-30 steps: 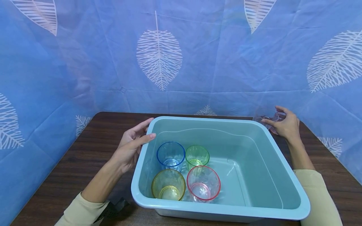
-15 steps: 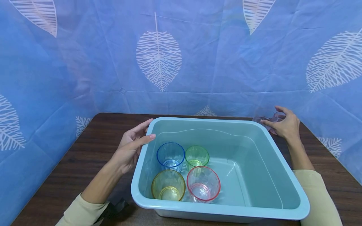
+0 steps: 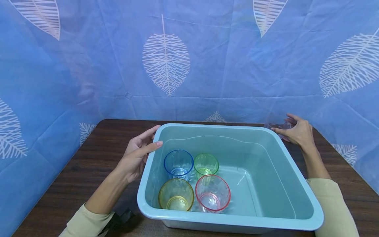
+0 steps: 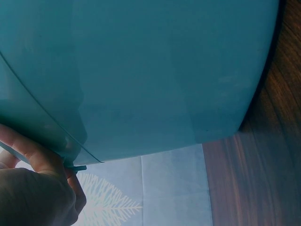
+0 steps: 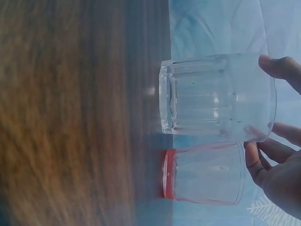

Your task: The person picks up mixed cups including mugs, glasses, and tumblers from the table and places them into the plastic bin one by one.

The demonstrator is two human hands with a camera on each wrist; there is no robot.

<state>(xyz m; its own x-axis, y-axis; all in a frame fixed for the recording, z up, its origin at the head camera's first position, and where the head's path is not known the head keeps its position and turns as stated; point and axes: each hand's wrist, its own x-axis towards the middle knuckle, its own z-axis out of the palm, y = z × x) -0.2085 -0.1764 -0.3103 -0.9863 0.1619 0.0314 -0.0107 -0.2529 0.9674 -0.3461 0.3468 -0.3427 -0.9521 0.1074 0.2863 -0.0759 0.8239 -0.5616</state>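
A light teal plastic tub (image 3: pixel 240 130) stands on the table with several tinted glasses in its left half. These include a blue-rimmed glass (image 3: pixel 179 164), a green glass (image 3: pixel 206 164), a yellow glass (image 3: pixel 176 194) and a red-rimmed glass (image 3: pixel 213 192). My left hand (image 3: pixel 137 153) grips the tub's left rim, thumb over the edge and fingers outside. Beyond the back right corner, my right hand (image 3: pixel 297 131) pinches a clear glass (image 5: pixel 211 96) near its rim, thumb on one side and fingers opposite. Whether its base touches the table I cannot tell.
A second glass with a red base (image 5: pixel 207 174) stands close beside the clear one, behind the tub's corner. The dark wooden table (image 3: pixel 88 158) ends at a blue leaf-patterned cloth (image 3: pixel 207 65) hanging behind it. The tub's right half shows its bare floor.
My right hand has shifted slightly left and its fingers have closed in a little around the clear glass. The left hand and tub have hardly moved.
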